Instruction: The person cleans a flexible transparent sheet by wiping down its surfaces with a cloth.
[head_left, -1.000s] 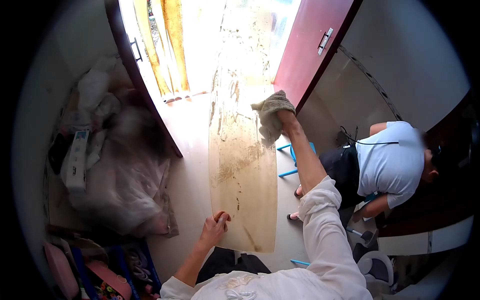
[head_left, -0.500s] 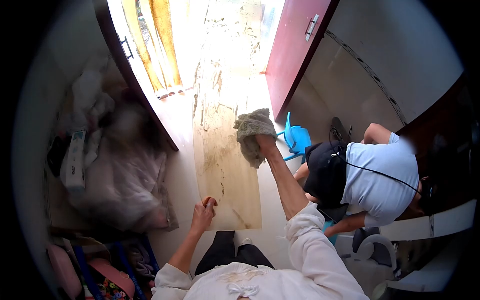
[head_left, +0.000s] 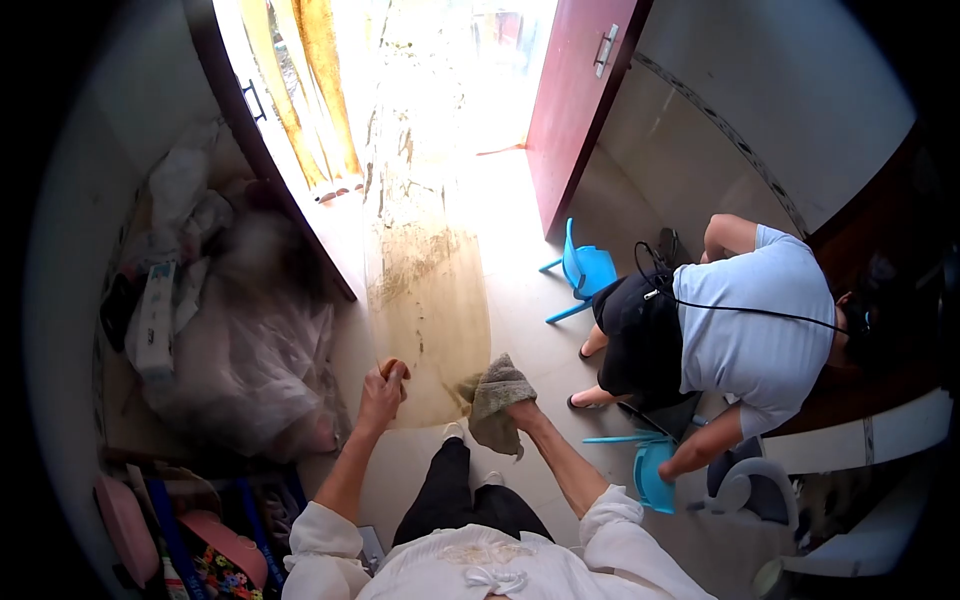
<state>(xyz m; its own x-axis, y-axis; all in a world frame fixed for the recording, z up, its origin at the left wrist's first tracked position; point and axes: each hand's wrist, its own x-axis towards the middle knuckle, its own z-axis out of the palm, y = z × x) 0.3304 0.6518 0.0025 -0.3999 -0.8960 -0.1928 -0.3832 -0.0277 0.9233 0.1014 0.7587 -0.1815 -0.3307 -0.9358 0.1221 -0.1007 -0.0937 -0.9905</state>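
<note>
A long, yellowish, see-through plastic mat (head_left: 425,340) with dark muddy smears runs from just in front of me out through the doorway. My left hand (head_left: 380,395) is closed at its near left corner, the fingers wrapped round the edge. A wet-looking grey-green cloth (head_left: 495,400) hangs bunched from my right hand (head_left: 521,412), which is closed and partly covered by it. The cloth overlaps the mat's near right corner in this view.
To the right a person (head_left: 750,315) in a pale blue shirt bends over, one hand on a blue chair (head_left: 655,475). Another small blue chair (head_left: 588,268) stands near the open red door (head_left: 580,110). Plastic-covered bundles (head_left: 250,370) are heaped at the left.
My right hand has drawn the cloth back along the mat towards me. My left hand and the mat's near edge have shifted up and left in view. The person's blue chair shows more.
</note>
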